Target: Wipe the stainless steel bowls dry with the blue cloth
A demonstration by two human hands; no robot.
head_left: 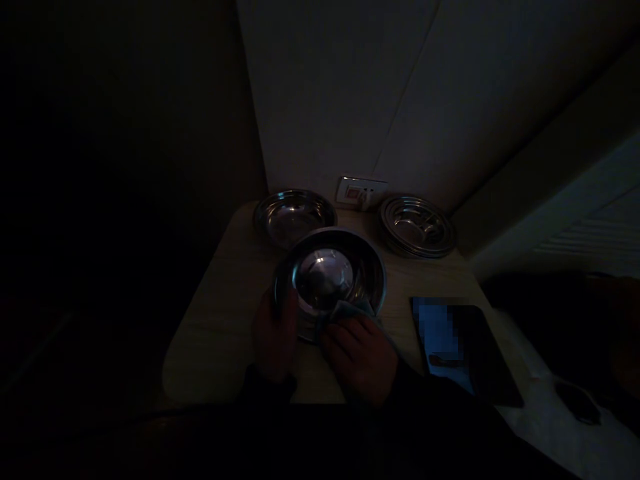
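Observation:
A shiny metal bowl [327, 270] is tilted toward me over the near middle of the small table. My left hand [276, 333] grips its left rim, thumb on the inner side. Bunched under the fingers of my right hand [359, 357] is a bluish cloth [353, 308], pressed against the bowl's near right rim. Just behind, at the back left, sits a second metal bowl [293, 217]. The picture is very dark, so part of the cloth and some fingers are hard to make out.
A stack of metal dishes [415, 230] stands at the table's back right. On the right lies a dark tablet-like device [493, 350] with a partly lit screen. A wall socket [361, 191] with a plug is behind the pale wooden table [215, 333].

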